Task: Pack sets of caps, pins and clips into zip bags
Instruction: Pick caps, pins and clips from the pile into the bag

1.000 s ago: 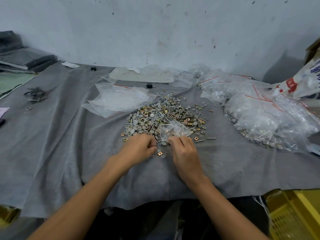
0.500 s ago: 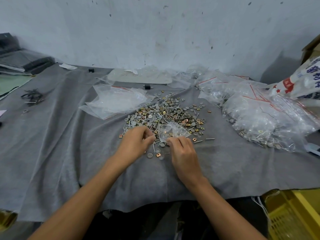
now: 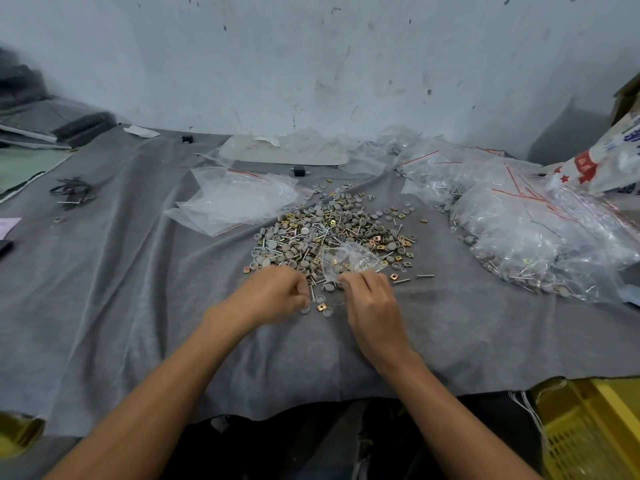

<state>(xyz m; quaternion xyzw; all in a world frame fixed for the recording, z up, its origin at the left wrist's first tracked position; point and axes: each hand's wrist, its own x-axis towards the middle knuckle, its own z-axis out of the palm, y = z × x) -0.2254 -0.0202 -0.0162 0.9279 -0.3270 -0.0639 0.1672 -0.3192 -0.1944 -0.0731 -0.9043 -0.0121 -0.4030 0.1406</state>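
The right hand is keeping its grip pinched on the near edge of a small clear zip bag, thumb and forefinger pressed together on the plastic, while the rest of the bag is lying crumpled over the near side of the pile of caps, pins and clips. The left hand is the one that is changing: half a second ago its fingertips were reaching up into the near edge of the pile, and now it is pulling back toward the body, blurred with motion. Its fingers are curling inward just left of the bag's mouth. Whether that grip is closing on picked pieces cannot be told through the blur. A brass clip and a grey cap are lying loose between the two hands. Judging from this, a fetch from the pile is ending and a drop into the bag is coming, so this set is probably still being filled, with sealing yet to come. Further out, a stack of empty bags is waiting to the left of the pile and a heap of filled bags is sitting well to the right, all on the grey cloth covering the worktop.
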